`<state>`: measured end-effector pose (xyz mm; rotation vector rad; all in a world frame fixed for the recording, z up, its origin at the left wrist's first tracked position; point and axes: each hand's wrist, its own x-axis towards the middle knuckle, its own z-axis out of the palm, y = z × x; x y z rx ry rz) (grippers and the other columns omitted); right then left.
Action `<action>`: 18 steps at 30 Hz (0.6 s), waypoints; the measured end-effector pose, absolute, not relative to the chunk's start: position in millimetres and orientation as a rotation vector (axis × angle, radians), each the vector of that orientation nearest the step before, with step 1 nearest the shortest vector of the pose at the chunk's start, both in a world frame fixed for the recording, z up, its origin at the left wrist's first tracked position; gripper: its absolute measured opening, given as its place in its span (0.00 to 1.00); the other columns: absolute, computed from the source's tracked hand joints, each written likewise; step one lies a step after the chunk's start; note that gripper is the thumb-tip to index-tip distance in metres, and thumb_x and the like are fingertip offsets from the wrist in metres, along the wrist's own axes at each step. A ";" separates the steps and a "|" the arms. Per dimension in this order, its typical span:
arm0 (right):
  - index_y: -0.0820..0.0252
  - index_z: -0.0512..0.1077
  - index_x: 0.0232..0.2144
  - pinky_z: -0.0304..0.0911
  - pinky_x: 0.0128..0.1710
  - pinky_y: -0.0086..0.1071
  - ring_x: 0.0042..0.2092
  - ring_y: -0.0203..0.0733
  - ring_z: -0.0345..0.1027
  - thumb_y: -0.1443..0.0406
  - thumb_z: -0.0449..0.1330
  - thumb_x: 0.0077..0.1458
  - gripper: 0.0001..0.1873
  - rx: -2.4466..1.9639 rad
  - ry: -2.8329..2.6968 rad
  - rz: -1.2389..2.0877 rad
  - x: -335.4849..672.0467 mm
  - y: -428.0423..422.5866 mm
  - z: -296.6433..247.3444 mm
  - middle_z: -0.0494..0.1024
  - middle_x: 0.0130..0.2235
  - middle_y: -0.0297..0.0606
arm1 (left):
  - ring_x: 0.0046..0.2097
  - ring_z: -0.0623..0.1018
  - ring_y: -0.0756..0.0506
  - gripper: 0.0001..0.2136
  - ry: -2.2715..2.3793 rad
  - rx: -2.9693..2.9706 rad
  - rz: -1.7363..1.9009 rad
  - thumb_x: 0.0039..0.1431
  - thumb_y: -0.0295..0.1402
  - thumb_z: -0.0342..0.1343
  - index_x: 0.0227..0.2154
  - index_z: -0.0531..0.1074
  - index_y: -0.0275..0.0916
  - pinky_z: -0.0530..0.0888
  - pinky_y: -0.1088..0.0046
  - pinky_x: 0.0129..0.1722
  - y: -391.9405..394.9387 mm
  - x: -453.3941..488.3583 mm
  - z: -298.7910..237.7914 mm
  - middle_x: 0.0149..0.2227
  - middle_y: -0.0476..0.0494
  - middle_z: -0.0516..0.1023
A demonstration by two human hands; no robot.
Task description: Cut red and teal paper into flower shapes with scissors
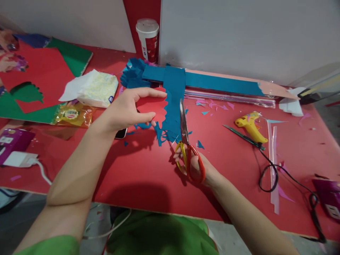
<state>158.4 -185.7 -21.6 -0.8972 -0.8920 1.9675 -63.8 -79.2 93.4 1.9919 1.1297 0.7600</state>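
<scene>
With scalloped trimming seemingly in hand, the left hand (126,108) grips a red wavy-edged paper piece (159,112) above the red worktop (143,170), while the right hand (195,164) holds red-and-yellow-handled metal scissors (184,129) beside it; another snip would call for parting the blades at its edge.

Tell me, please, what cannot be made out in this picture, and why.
All in the head view:
Red paper: the left hand covers part of it.
Dark device: mostly hidden by the left hand and wrist; its kind is unclear.
Cup: its lid hides any contents.
Purple box at right: cut off by the picture's edge.
Yellow wrapper: its print is too small and blurred.
</scene>
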 end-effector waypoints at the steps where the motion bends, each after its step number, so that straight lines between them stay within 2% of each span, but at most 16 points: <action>1: 0.58 0.68 0.39 0.62 0.27 0.25 0.39 0.39 0.65 0.45 0.63 0.37 0.31 -0.894 -0.896 1.963 159.0 -185.6 -22.6 0.69 0.37 0.39 | 0.54 0.69 0.40 0.21 1.132 1.995 0.754 0.47 0.26 0.55 0.47 0.69 0.37 0.72 0.68 0.51 -79.5 -63.8 93.9 0.52 0.46 0.71; 6: 0.58 0.68 0.41 0.63 0.32 0.33 0.41 0.46 0.64 0.38 0.56 0.39 0.36 -0.826 -1.034 1.910 161.9 -184.3 -25.6 0.70 0.40 0.44 | 0.53 0.69 0.40 0.21 1.144 1.980 0.757 0.47 0.28 0.55 0.48 0.69 0.38 0.72 0.65 0.51 -80.2 -64.4 94.9 0.53 0.47 0.70; 10: 0.60 0.68 0.39 0.61 0.31 0.32 0.37 0.43 0.65 0.39 0.55 0.41 0.34 -0.860 -1.120 1.965 164.3 -183.4 -15.5 0.71 0.38 0.44 | 0.54 0.69 0.40 0.21 1.132 1.989 0.765 0.47 0.28 0.55 0.47 0.69 0.38 0.71 0.66 0.52 -79.8 -65.7 94.8 0.53 0.47 0.70; 12: 0.61 0.69 0.36 0.57 0.24 0.29 0.30 0.37 0.64 0.41 0.56 0.43 0.31 -0.935 -1.152 1.951 164.6 -183.6 -7.8 0.71 0.32 0.41 | 0.53 0.70 0.41 0.21 1.125 1.981 0.762 0.47 0.27 0.54 0.47 0.69 0.38 0.72 0.67 0.51 -79.3 -66.9 94.9 0.53 0.47 0.70; 14: 0.62 0.69 0.33 0.50 0.19 0.27 0.21 0.32 0.57 0.43 0.56 0.46 0.27 -1.008 -1.172 1.928 163.7 -183.9 -1.0 0.67 0.24 0.35 | 0.52 0.71 0.43 0.21 1.104 1.993 0.783 0.45 0.25 0.55 0.47 0.70 0.38 0.72 0.70 0.51 -78.5 -68.4 95.1 0.52 0.47 0.71; 16: 0.62 0.68 0.29 0.45 0.16 0.26 0.17 0.30 0.51 0.44 0.55 0.47 0.25 -1.052 -1.187 1.892 161.9 -184.1 4.1 0.63 0.18 0.30 | 0.52 0.72 0.45 0.22 1.081 2.035 0.802 0.43 0.23 0.56 0.45 0.71 0.38 0.71 0.73 0.50 -77.9 -69.7 95.6 0.50 0.48 0.73; 18: 0.62 0.67 0.27 0.44 0.15 0.27 0.16 0.30 0.49 0.44 0.56 0.46 0.25 -1.078 -1.208 1.859 160.1 -183.9 7.5 0.60 0.15 0.28 | 0.52 0.72 0.45 0.22 1.072 2.078 0.778 0.42 0.22 0.56 0.44 0.72 0.39 0.71 0.73 0.50 -77.6 -70.6 96.6 0.48 0.49 0.74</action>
